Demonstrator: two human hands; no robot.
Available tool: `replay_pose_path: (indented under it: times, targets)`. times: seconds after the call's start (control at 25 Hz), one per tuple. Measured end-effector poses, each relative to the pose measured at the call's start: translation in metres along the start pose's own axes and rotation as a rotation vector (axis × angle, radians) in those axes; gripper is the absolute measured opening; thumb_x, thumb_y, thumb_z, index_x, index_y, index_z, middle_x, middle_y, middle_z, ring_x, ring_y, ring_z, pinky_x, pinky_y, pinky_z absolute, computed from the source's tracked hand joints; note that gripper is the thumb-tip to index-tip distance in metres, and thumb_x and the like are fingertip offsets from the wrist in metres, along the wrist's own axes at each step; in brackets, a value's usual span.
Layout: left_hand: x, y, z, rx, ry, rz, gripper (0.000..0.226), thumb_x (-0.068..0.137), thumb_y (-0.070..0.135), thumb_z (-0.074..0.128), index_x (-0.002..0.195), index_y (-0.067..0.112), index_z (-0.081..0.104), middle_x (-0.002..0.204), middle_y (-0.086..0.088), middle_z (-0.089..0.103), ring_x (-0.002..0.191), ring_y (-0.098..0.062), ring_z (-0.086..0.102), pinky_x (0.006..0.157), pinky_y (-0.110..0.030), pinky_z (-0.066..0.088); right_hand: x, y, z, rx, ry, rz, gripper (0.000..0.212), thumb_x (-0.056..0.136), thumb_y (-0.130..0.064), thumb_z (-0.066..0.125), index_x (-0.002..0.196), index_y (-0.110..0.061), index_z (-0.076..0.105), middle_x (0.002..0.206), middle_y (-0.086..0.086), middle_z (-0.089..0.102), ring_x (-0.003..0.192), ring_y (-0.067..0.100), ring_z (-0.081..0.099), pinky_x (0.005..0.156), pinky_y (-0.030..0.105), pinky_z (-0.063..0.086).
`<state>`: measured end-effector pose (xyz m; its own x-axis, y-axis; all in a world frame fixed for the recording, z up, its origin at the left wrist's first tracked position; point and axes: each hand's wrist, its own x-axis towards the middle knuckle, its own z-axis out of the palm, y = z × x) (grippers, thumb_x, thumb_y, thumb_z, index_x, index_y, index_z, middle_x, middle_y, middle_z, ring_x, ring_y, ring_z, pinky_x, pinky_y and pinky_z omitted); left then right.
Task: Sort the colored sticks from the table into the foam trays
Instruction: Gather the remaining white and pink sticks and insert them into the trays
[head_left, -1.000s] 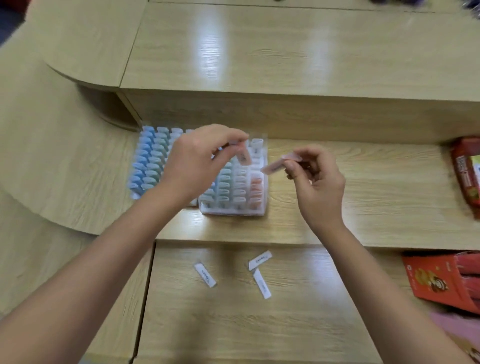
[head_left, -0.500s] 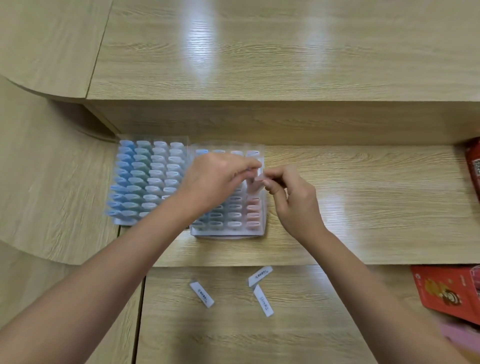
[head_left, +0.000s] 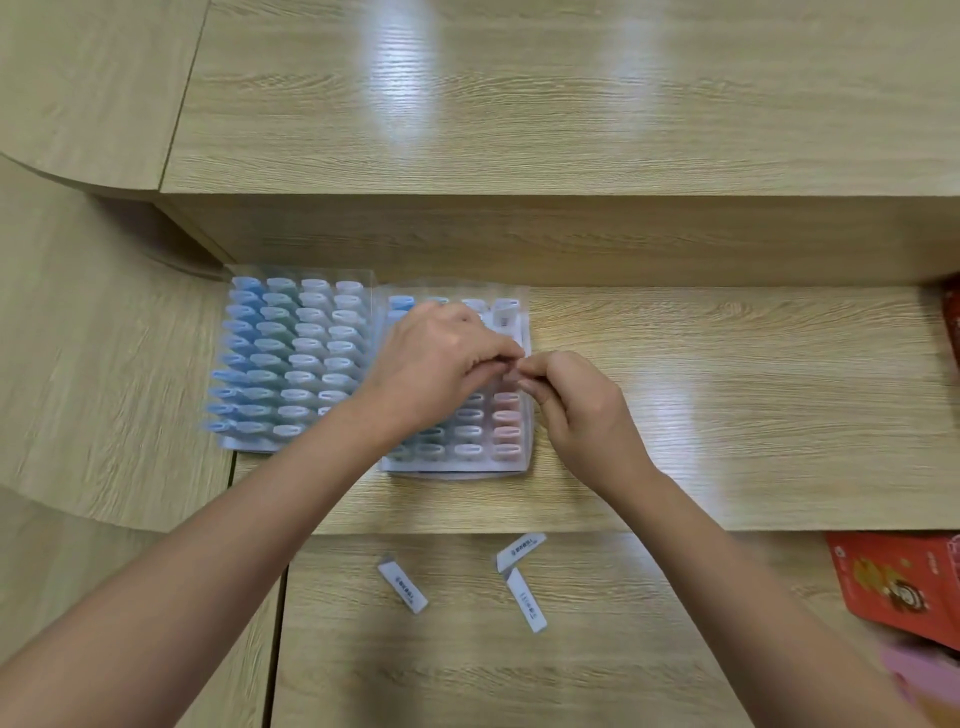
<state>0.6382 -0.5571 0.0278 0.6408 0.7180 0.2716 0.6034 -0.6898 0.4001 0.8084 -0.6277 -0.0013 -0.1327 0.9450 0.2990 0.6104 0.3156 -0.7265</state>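
Two foam trays lie side by side. The left tray (head_left: 244, 441) is filled with blue, green and white sticks. The right tray (head_left: 457, 467) holds blue, white and pink sticks, and a white stick (head_left: 505, 312) stands tall at its far right corner. My left hand (head_left: 441, 358) and my right hand (head_left: 582, 410) meet fingertip to fingertip over this tray's right-hand pink column. Both pinch a small pink stick (head_left: 511, 375) that the fingers mostly hide. Three white sticks (head_left: 402, 584), (head_left: 520, 552), (head_left: 525, 606) lie loose on the near table.
A raised wooden shelf (head_left: 519, 234) runs right behind the trays. A red packet (head_left: 904, 587) lies at the right edge of the near table, with something pink (head_left: 919, 675) below it. Another red item (head_left: 953, 322) shows at the far right edge.
Both hands came down and together from above the right tray, each with a pink stick, and now their fingertips meet low over its pink column. The loose sticks stayed put.
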Motion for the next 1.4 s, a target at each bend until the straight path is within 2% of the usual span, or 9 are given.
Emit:
replay_pose_path:
  times: [0.2, 0.4, 0.56, 0.72, 0.88, 1.0, 1.12, 1.2, 1.4]
  targets:
    - [0.002, 0.002, 0.004, 0.099, -0.046, 0.015, 0.023, 0.083, 0.031, 0.056, 0.096, 0.029, 0.074, 0.081, 0.012, 0.069, 0.080, -0.021, 0.060, 0.080, -0.035, 0.037, -0.002, 0.006, 0.007, -0.075, 0.008, -0.081, 0.015, 0.090, -0.007, 0.053, 0.096, -0.002, 0.066, 0.090, 0.006, 0.066, 0.085, 0.022, 0.058, 0.073, 0.030, 0.046]
    - [0.001, 0.009, -0.009, 0.039, -0.230, -0.133, 0.031, 0.094, 0.023, 0.050, 0.121, 0.034, 0.062, 0.108, 0.014, 0.062, 0.106, -0.016, 0.048, 0.091, -0.030, 0.018, -0.006, 0.002, 0.001, -0.286, 0.015, -0.194, 0.034, 0.087, -0.006, 0.041, 0.107, -0.004, 0.069, 0.094, 0.010, 0.066, 0.080, 0.028, 0.059, 0.052, 0.037, 0.049]
    - [-0.031, 0.029, -0.033, -0.127, 0.184, -0.255, 0.032, 0.090, 0.008, 0.047, 0.116, 0.020, 0.063, 0.106, 0.009, 0.063, 0.099, -0.009, 0.054, 0.087, -0.029, 0.029, -0.019, -0.011, -0.015, -0.209, -0.004, -0.077, 0.044, 0.087, 0.000, 0.039, 0.127, -0.008, 0.055, 0.111, 0.008, 0.060, 0.097, 0.024, 0.054, 0.072, 0.034, 0.050]
    - [-0.109, 0.053, -0.039, -0.146, 0.387, -0.366, 0.016, 0.087, 0.010, 0.055, 0.099, 0.013, 0.065, 0.092, 0.012, 0.059, 0.081, -0.004, 0.054, 0.076, -0.032, 0.040, -0.060, -0.028, -0.025, -0.096, 0.153, 0.057, 0.031, 0.090, -0.002, 0.046, 0.119, -0.007, 0.056, 0.101, 0.002, 0.061, 0.092, 0.013, 0.055, 0.078, 0.021, 0.045]
    - [-0.194, 0.067, 0.007, -0.109, 0.176, -0.441, 0.018, 0.085, 0.022, 0.048, 0.094, 0.018, 0.063, 0.086, 0.011, 0.061, 0.077, -0.004, 0.055, 0.072, -0.024, 0.034, -0.125, -0.033, -0.007, -0.108, 0.119, 0.130, 0.021, 0.091, -0.013, 0.045, 0.104, -0.007, 0.061, 0.091, 0.000, 0.062, 0.081, 0.010, 0.054, 0.072, 0.021, 0.044]
    - [-0.251, 0.041, 0.064, 0.000, -0.126, -0.393, 0.028, 0.081, 0.022, 0.047, 0.106, 0.026, 0.057, 0.098, 0.007, 0.061, 0.088, -0.016, 0.059, 0.074, -0.028, 0.036, -0.169, -0.018, 0.027, -0.167, -0.189, 0.500, 0.020, 0.093, -0.023, 0.048, 0.108, -0.018, 0.060, 0.099, -0.004, 0.060, 0.089, 0.009, 0.054, 0.072, 0.027, 0.044]
    - [-0.279, 0.009, 0.106, 0.009, -0.316, -0.401, 0.048, 0.067, 0.007, 0.070, 0.110, 0.028, 0.062, 0.108, 0.003, 0.062, 0.102, -0.020, 0.052, 0.079, -0.035, 0.041, -0.191, 0.009, 0.066, -0.310, -0.461, 0.698, 0.032, 0.093, -0.028, 0.054, 0.120, -0.012, 0.056, 0.116, 0.004, 0.057, 0.108, 0.021, 0.052, 0.080, 0.031, 0.044]
    - [-0.284, 0.002, 0.120, -0.046, -0.344, -0.481, 0.053, 0.061, -0.001, 0.076, 0.108, 0.023, 0.067, 0.110, -0.001, 0.062, 0.106, -0.022, 0.048, 0.083, -0.040, 0.043, -0.201, 0.017, 0.085, -0.375, -0.504, 0.735, 0.038, 0.091, -0.032, 0.058, 0.122, -0.011, 0.053, 0.118, 0.005, 0.055, 0.111, 0.023, 0.050, 0.080, 0.032, 0.044]
    - [-0.284, 0.004, 0.132, -0.119, -0.259, -0.698, 0.027, 0.078, 0.018, 0.074, 0.105, 0.014, 0.068, 0.112, -0.005, 0.059, 0.109, -0.028, 0.048, 0.089, -0.030, 0.033, -0.204, 0.023, 0.110, -0.417, -0.485, 0.772, 0.031, 0.091, -0.022, 0.058, 0.118, -0.007, 0.051, 0.116, 0.009, 0.054, 0.108, 0.023, 0.049, 0.077, 0.032, 0.044]
